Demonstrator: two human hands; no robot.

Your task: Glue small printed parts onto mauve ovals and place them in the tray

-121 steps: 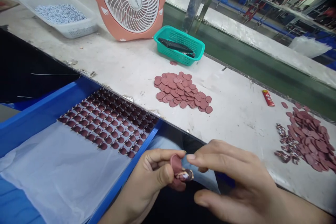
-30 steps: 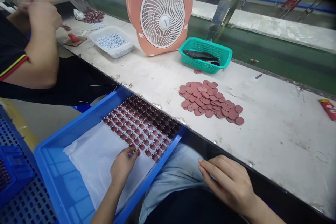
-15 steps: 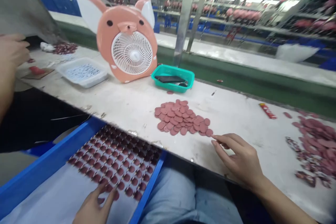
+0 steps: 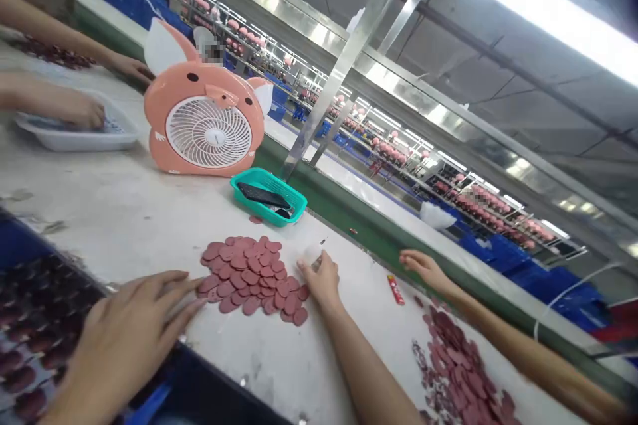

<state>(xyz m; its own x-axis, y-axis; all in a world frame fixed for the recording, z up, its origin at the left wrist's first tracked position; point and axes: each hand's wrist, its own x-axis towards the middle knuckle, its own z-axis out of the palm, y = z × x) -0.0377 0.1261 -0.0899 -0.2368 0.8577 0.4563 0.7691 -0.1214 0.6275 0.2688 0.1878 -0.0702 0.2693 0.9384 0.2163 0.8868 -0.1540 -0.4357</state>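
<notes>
A pile of dusky-pink oval discs lies on the pale worktable. My left hand is at the pile's left edge, its fingers stretched out and apart, fingertips at the outermost discs. Beyond the pile's right side, my right hand has thumb and finger closed around a small whitish bottle-like item; a thin dark tip shows just above it. Part of that item is hidden by the fingers. Below my left hand, rows of dark reddish pieces sit in the crate, blurred.
A pig-shaped fan and a green basket holding a dark phone-like object stand behind the pile. A co-worker's hand is in a white tray. Another person's arm reaches across beside a second disc heap.
The view has tilted and turned. My left hand has left the crate for the pile. My right hand has moved from the pile's front edge to the small whitish item. An arm has appeared at right.
</notes>
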